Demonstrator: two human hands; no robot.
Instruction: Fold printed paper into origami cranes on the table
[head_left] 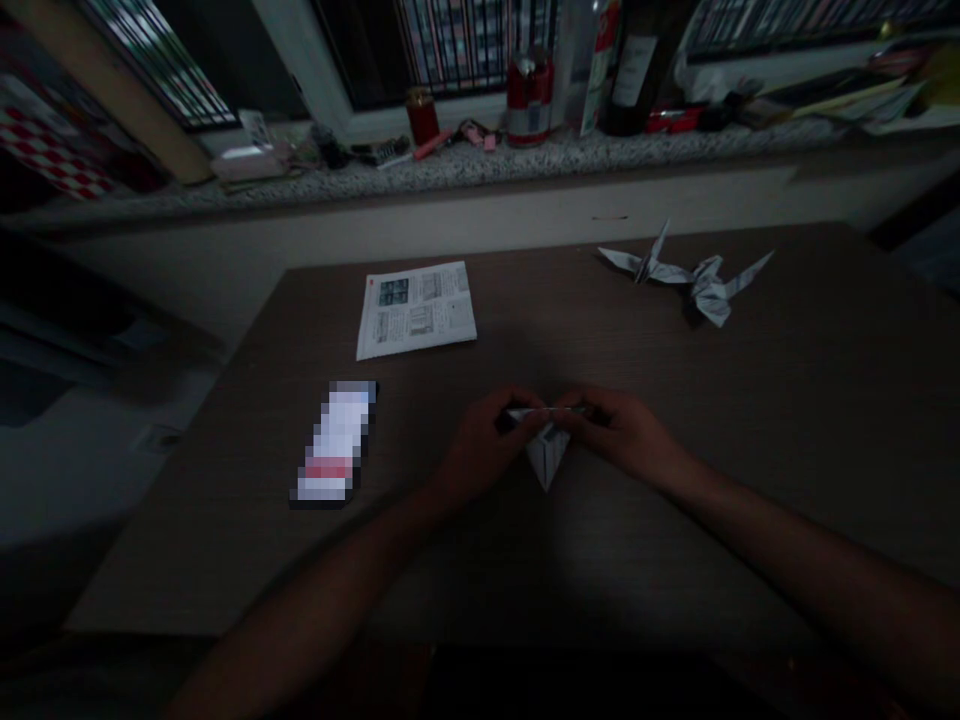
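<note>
Both my hands meet over the middle of a dark wooden table. My left hand and my right hand pinch the top edge of a small folded piece of printed paper, whose point hangs toward me. The fingers of both hands are closed on that paper. Two finished paper cranes lie at the far right of the table, well beyond my hands.
A flat printed sheet lies at the far left-middle of the table. A blurred-out phone-sized object lies left of my left hand. A stone windowsill behind holds a red can, bottles and clutter.
</note>
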